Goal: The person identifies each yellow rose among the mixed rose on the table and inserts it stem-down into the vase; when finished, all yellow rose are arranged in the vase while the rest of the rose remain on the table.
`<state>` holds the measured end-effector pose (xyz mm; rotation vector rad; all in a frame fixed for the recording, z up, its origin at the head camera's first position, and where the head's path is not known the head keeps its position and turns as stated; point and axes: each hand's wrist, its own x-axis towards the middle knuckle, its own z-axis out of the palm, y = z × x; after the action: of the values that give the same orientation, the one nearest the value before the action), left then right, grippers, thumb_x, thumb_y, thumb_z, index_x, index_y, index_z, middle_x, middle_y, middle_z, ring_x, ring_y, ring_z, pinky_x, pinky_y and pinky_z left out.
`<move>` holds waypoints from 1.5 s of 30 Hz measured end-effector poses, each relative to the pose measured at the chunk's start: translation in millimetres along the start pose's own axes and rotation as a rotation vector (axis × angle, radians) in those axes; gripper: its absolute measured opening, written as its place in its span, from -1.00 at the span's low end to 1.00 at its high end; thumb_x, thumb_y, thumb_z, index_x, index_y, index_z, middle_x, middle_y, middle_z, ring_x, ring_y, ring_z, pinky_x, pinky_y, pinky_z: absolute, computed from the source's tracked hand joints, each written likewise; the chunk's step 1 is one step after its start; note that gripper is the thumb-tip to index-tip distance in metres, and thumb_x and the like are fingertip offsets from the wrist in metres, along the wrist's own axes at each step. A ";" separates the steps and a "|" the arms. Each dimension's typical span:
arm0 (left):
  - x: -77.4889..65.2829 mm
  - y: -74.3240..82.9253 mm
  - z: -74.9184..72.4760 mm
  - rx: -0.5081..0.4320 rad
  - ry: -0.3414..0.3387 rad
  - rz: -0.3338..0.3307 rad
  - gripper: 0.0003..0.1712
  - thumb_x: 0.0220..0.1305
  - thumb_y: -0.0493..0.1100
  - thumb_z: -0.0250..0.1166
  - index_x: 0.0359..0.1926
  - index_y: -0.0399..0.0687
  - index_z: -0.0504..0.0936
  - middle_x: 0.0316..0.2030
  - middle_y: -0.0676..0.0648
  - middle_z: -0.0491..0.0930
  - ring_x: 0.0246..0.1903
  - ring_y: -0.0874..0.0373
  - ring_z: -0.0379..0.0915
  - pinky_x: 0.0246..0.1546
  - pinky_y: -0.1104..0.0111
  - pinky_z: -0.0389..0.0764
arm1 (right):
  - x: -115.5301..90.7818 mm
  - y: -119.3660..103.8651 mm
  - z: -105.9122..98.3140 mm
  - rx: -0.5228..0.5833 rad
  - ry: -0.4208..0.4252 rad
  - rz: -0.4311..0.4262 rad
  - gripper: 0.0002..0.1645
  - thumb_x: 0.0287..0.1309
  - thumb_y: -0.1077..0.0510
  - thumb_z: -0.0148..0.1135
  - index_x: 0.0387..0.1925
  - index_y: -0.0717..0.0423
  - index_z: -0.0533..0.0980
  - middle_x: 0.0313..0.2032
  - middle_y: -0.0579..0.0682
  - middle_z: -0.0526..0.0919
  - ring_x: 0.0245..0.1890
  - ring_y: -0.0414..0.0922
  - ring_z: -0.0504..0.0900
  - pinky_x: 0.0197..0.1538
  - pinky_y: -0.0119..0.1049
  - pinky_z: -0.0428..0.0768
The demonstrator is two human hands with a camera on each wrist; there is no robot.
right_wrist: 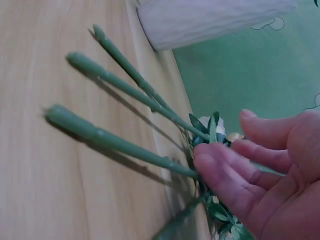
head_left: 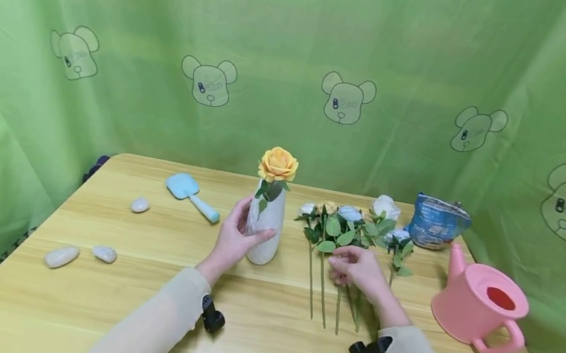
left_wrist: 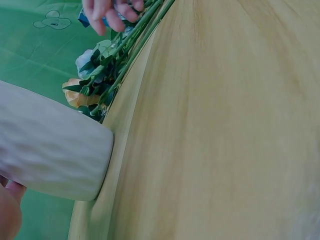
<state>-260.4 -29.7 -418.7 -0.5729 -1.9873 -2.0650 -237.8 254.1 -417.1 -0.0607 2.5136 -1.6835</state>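
A white textured vase (head_left: 267,232) stands upright at mid-table with a yellow rose (head_left: 278,165) in its mouth. My left hand (head_left: 238,232) holds the vase from its left side, thumb across the front and the other fingers hidden behind. In the left wrist view the vase (left_wrist: 52,145) fills the left side. My right hand (head_left: 357,268) hovers over the artificial roses (head_left: 350,213), which lie side by side with stems toward me. In the right wrist view its fingers are loosely bent and thumb apart, fingertips right by the green stems (right_wrist: 125,145).
A pink watering can (head_left: 478,303) stands at the right, a blue printed bag (head_left: 435,222) behind it. Left of the vase lie a light-blue toy shovel (head_left: 192,195) and pale stones (head_left: 61,257). A green curtain (head_left: 288,31) hangs beyond the table's back edge.
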 end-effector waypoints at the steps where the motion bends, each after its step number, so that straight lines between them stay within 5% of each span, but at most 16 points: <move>1: -0.9 4.6 0.1 -0.001 -0.007 -0.004 -0.13 -0.02 -0.28 0.45 0.31 -0.07 0.23 0.14 -0.15 0.40 0.14 0.01 0.31 0.20 0.18 0.32 | 0.9 0.6 1.9 0.002 -0.013 0.018 -0.54 0.18 0.26 0.19 0.03 0.50 0.36 -0.26 0.37 0.57 -0.36 0.16 0.63 -0.31 -0.08 0.66; 15: -1.2 8.9 -0.5 -0.035 -0.010 -0.028 -0.13 -0.03 -0.33 0.44 0.30 -0.11 0.23 0.15 -0.15 0.39 0.15 0.01 0.30 0.22 0.21 0.29 | 15.7 -5.7 29.8 -0.156 0.102 0.141 -0.63 -0.01 0.40 0.29 -0.13 0.50 0.46 -0.46 0.21 0.60 -0.58 -0.02 0.63 -0.46 -0.21 0.66; 29: -2.0 7.6 -1.1 -0.027 -0.014 -0.025 -0.13 -0.03 -0.29 0.45 0.30 -0.09 0.23 0.15 -0.12 0.39 0.16 0.05 0.30 0.23 0.25 0.28 | 2.0 -22.4 22.9 0.048 0.090 0.077 -0.58 0.03 0.48 0.18 -0.02 0.50 0.39 -0.28 0.35 0.57 -0.55 -0.05 0.59 -0.45 -0.25 0.66; 36: -2.2 7.3 -0.3 -0.018 -0.002 -0.025 -0.13 -0.03 -0.31 0.44 0.30 -0.08 0.23 0.15 -0.11 0.40 0.15 0.06 0.30 0.22 0.25 0.29 | -4.8 -60.6 13.8 0.137 0.121 -0.035 -0.56 0.06 0.44 0.20 0.02 0.44 0.38 -0.25 0.23 0.54 -0.47 -0.07 0.61 -0.32 -0.22 0.67; 45: -1.9 6.6 0.3 -0.029 -0.001 -0.029 -0.14 -0.04 -0.32 0.45 0.29 -0.09 0.24 0.15 -0.13 0.39 0.16 0.04 0.30 0.22 0.24 0.29 | 6.2 -141.7 4.1 0.375 0.214 -0.191 -0.57 0.04 0.39 0.25 -0.01 0.26 0.41 -0.22 0.14 0.54 -0.36 -0.05 0.63 -0.20 -0.20 0.65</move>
<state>-255.9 -30.0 -413.6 -0.5537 -1.9810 -2.1138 -247.9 195.6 -288.2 -0.0942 2.3437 -2.3249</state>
